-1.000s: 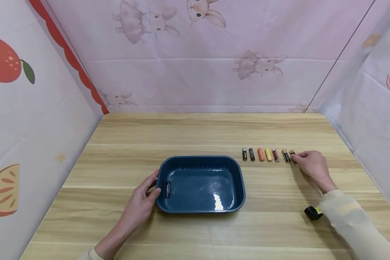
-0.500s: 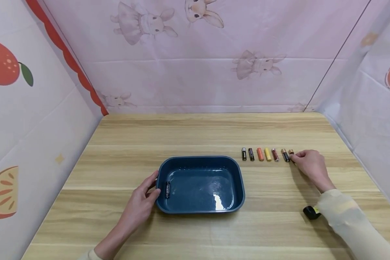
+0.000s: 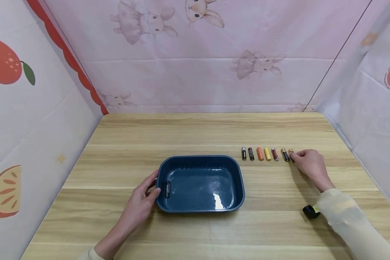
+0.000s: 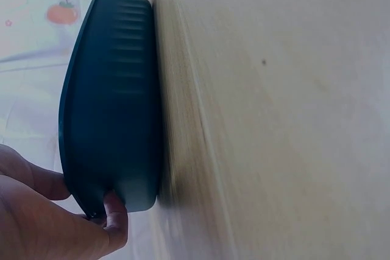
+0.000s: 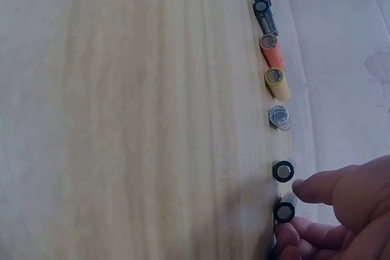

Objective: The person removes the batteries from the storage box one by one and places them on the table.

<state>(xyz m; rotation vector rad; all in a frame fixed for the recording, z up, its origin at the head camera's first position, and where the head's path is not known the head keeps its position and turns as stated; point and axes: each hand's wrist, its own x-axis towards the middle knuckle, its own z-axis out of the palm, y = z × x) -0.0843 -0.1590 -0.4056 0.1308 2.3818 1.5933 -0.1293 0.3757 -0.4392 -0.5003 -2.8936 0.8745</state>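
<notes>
A dark blue rectangular tray stands on the wooden table, and a black battery lies inside against its left end. My left hand grips the tray's left wall; in the left wrist view the thumb and fingers sit on either side of the rim. At the right end of a row of batteries, my right hand pinches a dark battery with a copper-coloured end, partly hidden by the fingers in the head view. Just left of it lies a similar black and copper battery.
Farther left in the row are a dark red battery, a yellow battery, an orange battery and two black batteries. A small black object with a yellow-green part lies by the right sleeve. Printed cloth walls surround the table.
The head view has shifted very slightly. Both hands, the tray and the batteries stay in practically the same places.
</notes>
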